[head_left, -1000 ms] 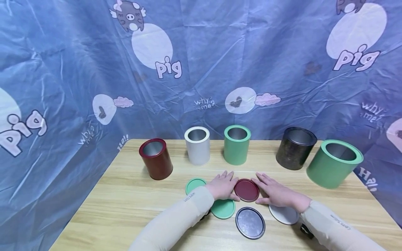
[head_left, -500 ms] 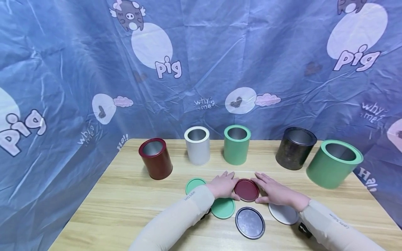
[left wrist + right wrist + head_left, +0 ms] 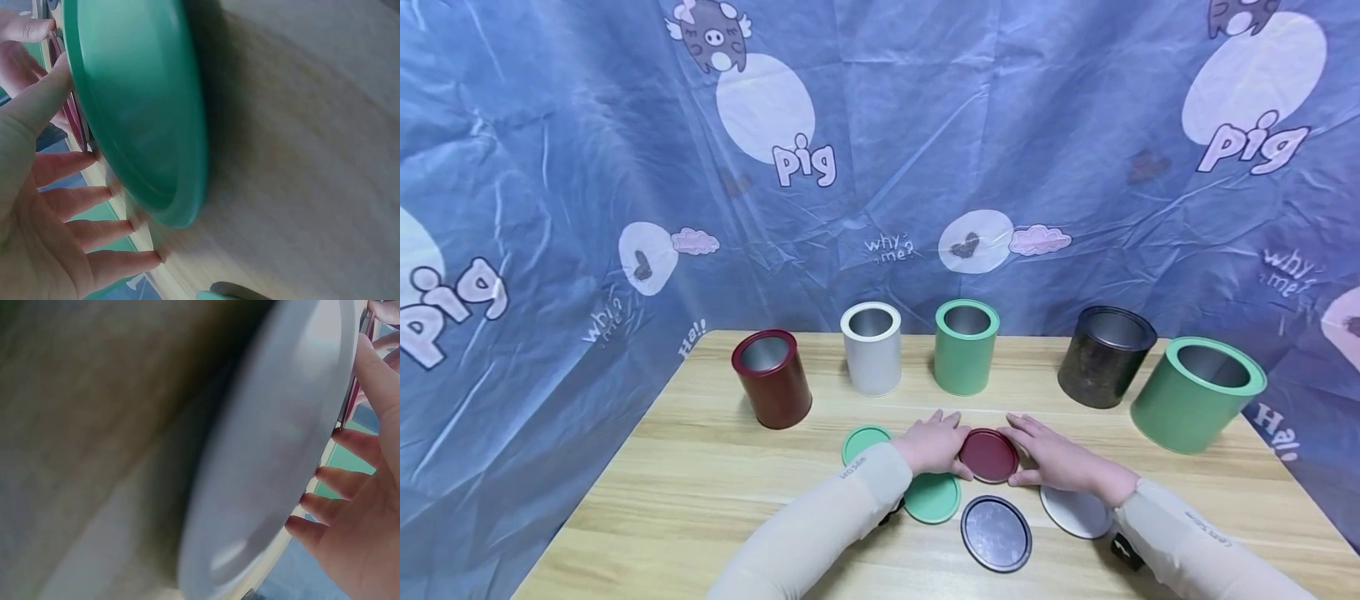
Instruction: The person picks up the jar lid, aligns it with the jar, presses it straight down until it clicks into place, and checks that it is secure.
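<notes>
A dark red round lid (image 3: pixel 988 455) lies on the table between two hands. At its left edge, my left hand (image 3: pixel 931 447) has its fingers spread, thumb and index finger by the rim. My right hand (image 3: pixel 1062 460) mirrors it on the right edge. Fingertips of the left hand (image 3: pixel 56 231) meet the tabletop in the left wrist view, beside a large green lid (image 3: pixel 137 100). In the right wrist view, the right hand's fingers (image 3: pixel 340 482) likewise reach down past a white lid (image 3: pixel 281 437). The forearm covers part of another green lid (image 3: pixel 863 442).
Open cans stand along the back: a red can (image 3: pixel 772 380), a white can (image 3: pixel 874 358), a green can (image 3: pixel 966 358), a black can (image 3: pixel 1103 367) and a larger green can (image 3: pixel 1191 408). A black lid (image 3: pixel 996 533) lies nearest me on the wooden table (image 3: pixel 662 500).
</notes>
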The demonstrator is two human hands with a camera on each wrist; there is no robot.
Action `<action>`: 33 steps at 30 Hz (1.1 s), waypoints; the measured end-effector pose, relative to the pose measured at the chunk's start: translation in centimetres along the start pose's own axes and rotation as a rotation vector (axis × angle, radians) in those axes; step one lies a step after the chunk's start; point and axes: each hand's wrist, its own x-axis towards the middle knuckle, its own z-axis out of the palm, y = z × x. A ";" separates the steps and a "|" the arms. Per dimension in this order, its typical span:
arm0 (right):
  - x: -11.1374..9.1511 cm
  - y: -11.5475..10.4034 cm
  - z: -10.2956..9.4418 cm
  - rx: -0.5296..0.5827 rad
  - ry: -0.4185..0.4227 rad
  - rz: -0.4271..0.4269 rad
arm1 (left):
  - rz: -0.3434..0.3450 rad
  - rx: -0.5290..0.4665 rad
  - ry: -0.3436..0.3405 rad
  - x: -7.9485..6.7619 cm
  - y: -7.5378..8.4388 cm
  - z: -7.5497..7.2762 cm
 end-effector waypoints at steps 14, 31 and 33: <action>-0.2 0.2 -0.5 -0.022 0.035 -0.029 | -0.009 -0.024 -0.005 0.7 0.0 0.1; 0.4 0.8 -0.2 0.015 0.065 -0.105 | 0.161 -0.097 0.056 0.6 -1.3 -0.3; 0.5 0.8 -0.2 0.029 0.064 -0.106 | 0.155 -0.115 0.063 0.6 -1.4 -0.3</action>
